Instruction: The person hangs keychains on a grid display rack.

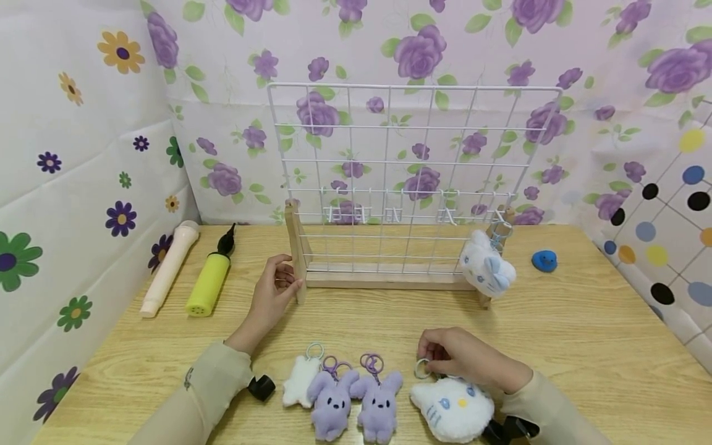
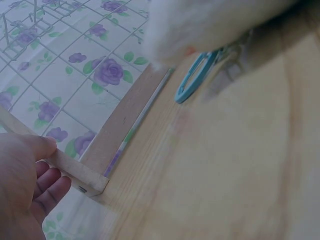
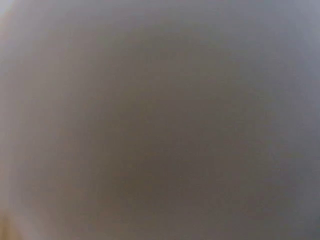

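In the head view my left hand (image 1: 276, 285) grips the left wooden leg (image 1: 295, 247) of a white wire grid rack (image 1: 389, 164), thumb on one side and fingers on the other. The left wrist view also shows that hand (image 2: 30, 185) on the wood. My right hand (image 1: 457, 357) pinches the pale ring (image 1: 421, 369) of a white cat-face plush keychain (image 1: 453, 411) lying on the table. Another white cat plush (image 1: 486, 264) with a blue bow hangs at the rack's right end. The right wrist view is a grey blur.
Two purple rabbit keychains (image 1: 334, 405) and a white plush keychain (image 1: 300, 380) lie near the front edge. A yellow hand pump (image 1: 208, 285) and a pale tube-shaped item (image 1: 171, 269) lie at left. A small blue toy (image 1: 544, 261) sits at right. White hooks (image 1: 392, 214) hang on the grid.
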The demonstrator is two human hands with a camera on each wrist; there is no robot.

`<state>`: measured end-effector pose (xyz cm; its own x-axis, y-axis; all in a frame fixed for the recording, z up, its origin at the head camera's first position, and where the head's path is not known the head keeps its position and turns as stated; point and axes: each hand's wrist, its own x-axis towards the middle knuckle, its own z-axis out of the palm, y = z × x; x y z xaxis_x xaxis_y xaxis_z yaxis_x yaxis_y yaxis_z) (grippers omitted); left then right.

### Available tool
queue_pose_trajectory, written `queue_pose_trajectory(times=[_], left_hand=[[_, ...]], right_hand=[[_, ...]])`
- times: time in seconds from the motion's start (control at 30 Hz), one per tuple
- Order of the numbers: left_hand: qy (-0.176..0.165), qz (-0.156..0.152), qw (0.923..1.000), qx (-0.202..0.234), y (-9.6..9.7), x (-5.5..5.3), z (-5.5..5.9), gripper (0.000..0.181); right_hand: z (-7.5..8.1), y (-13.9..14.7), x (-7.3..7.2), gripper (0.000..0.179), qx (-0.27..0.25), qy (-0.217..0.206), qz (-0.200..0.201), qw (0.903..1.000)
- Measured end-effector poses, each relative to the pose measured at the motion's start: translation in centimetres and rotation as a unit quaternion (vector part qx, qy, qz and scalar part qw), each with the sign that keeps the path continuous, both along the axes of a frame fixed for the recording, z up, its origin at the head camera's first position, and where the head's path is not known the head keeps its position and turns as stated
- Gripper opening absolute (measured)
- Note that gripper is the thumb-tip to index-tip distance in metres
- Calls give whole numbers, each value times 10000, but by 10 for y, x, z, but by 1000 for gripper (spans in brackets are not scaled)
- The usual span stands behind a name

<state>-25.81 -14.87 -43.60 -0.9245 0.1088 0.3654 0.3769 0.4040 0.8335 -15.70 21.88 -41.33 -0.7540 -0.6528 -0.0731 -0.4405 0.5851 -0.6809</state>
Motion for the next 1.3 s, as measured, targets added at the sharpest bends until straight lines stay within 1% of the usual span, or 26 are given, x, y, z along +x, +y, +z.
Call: queue_pose_trajectory(times=[0.07, 0.3, 0.6, 0.83, 1.0, 1.07, 1.3], left_hand=[[7, 8, 10000, -10, 0, 0, 0, 49], [89, -11, 10000, -9, 0, 1, -1, 49], [115, -25, 9999, 7, -1, 0, -1, 48], [100, -40, 9999, 14, -1, 0, -1, 50], [102, -17, 9999, -7, -1, -1, -2, 49], [90, -9, 10000, -11, 0, -1, -3, 49], [82, -13, 10000, 9, 0, 0, -2, 49]], right_hand=[[0, 0, 0, 3, -49, 39, -7, 10000], [0, 0, 0, 6, -254, 155, -18, 9996], [7, 2, 1, 5, -454, 58, -177, 9988], [20, 6, 3, 7, -477, 376, -225, 9979], [28, 7, 6, 11, -549, 416, -216, 9974], [30, 8, 7, 10, -556, 426, -221, 9973], [33, 11, 6, 7, -527, 700, -258, 9958]])
